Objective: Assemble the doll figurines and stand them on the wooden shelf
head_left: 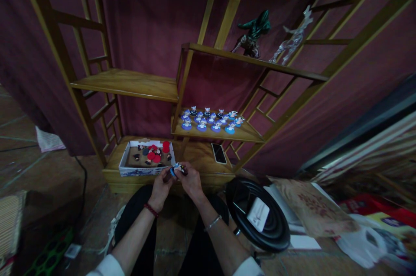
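Between my two hands is a small figurine (177,168) with a blue base, held over the front edge of the low wooden shelf. My left hand (161,186) grips it from the left, and my right hand (191,179) has its fingers closed on it from the right. Just to the left stands an open cardboard box (130,171) with small dark figurines and red discs (156,158) inside. Several small figurines (202,125) on purple and blue bases stand in rows on the raised shelf (195,134) beyond my hands.
A phone (219,153) lies on the low shelf at the right. Higher up stand a green-cloaked statue (256,33) and a clear deer-like figure (292,40). On the floor at the right are a round black object (276,228), a brown paper bag (308,204) and a plastic bag (360,241).
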Motion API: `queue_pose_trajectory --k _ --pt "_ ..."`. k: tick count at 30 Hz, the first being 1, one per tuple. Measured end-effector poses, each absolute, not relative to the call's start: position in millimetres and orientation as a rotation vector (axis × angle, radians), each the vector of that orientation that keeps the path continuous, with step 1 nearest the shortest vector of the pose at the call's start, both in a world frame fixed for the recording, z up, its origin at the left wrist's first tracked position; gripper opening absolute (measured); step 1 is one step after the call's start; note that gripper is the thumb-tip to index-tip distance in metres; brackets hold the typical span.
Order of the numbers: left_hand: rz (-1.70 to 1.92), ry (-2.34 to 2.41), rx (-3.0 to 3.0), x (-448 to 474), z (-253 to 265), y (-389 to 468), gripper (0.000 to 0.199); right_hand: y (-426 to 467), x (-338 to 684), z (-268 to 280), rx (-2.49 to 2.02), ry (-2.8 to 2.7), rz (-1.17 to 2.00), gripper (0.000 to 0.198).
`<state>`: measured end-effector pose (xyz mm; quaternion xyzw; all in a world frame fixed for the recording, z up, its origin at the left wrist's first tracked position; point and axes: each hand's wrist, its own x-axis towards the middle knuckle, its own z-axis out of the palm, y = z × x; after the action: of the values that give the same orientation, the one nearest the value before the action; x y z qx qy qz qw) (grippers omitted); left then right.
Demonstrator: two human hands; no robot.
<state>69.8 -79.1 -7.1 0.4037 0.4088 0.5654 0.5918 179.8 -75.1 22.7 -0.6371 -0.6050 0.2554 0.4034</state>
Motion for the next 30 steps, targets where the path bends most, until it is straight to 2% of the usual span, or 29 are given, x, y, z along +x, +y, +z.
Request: queue_pose_trajectory --k 30 --pt "1.306 0.938 0.878 68 -12 -73 0.038 -64 179 16 -1.571 -1.566 0.681 0.022"
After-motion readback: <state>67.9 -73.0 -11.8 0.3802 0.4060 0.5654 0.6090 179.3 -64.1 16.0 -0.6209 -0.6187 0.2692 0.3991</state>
